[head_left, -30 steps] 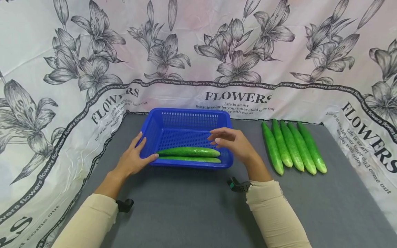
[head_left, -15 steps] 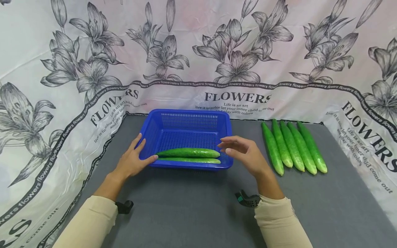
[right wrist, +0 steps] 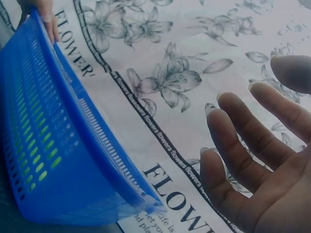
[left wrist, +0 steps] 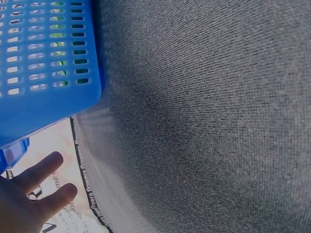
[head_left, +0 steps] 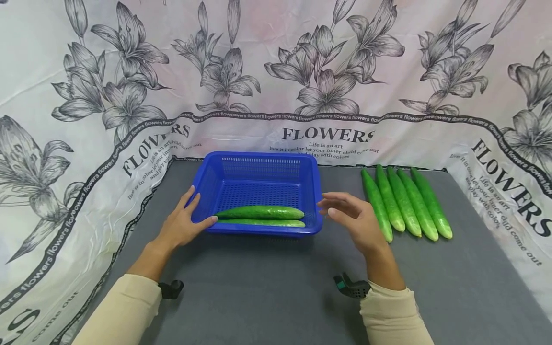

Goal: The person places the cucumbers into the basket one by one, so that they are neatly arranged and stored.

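Observation:
In the head view a blue plastic basket (head_left: 263, 231) stands on the grey table. Two green cucumbers (head_left: 260, 212) lie side by side in it along the front wall. My left hand (head_left: 178, 226) rests at the basket's front left corner, fingers spread along the left side and thumb on the rim; the left wrist view shows two straight fingers (left wrist: 63, 194) past the wall. My right hand (head_left: 355, 218) hovers just right of the basket, loosely bent and holding nothing. Its parted fingers (right wrist: 243, 160) appear beside the basket's wall in the right wrist view.
Several more cucumbers (head_left: 409, 203) lie in a row on the table, right of my right hand. Grey cloth covers the table (head_left: 263, 287). A white flower-printed sheet (head_left: 241, 129) hangs behind and along both sides.
My right hand has moved from over the basket's right side to the right and toward me, now outside the rim. The left hand and the cucumbers stay in place.

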The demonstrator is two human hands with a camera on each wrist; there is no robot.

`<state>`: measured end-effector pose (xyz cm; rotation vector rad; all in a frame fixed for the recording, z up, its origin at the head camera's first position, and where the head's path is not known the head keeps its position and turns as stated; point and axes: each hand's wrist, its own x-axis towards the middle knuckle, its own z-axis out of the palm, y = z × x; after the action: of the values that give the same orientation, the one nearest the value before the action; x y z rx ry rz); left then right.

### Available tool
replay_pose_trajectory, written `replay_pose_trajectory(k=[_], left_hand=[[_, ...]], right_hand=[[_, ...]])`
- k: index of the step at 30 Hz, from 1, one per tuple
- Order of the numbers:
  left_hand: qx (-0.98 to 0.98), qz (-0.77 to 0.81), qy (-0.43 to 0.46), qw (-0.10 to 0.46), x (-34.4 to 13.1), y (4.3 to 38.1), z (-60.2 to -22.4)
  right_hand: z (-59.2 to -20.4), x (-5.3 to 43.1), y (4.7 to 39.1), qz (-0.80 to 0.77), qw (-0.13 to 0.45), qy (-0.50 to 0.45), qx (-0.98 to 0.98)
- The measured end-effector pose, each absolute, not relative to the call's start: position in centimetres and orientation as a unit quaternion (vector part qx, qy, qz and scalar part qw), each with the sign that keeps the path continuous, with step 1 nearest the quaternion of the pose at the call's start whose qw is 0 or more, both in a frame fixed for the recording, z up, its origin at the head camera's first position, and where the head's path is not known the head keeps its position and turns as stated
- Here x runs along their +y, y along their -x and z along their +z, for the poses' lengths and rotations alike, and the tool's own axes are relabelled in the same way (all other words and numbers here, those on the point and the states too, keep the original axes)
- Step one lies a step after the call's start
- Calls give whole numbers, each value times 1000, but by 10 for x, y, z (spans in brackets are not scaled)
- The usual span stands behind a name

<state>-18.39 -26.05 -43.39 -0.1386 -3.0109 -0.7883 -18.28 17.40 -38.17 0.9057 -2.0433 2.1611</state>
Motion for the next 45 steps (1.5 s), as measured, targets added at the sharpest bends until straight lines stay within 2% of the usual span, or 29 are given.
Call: replay_pose_trajectory(k=[12,35,45], left_hand=[[-967,-251,42,11,-259,185,-432],[-967,-251,44,11,-260,185,-433],[-967,-252,43,12,-259,184,-434]], right_hand=[[-376,198,172,712,76,-275,-642],[-376,236,159,776,150,-255,-556],[-377,255,159,782,177,-212,-558]])
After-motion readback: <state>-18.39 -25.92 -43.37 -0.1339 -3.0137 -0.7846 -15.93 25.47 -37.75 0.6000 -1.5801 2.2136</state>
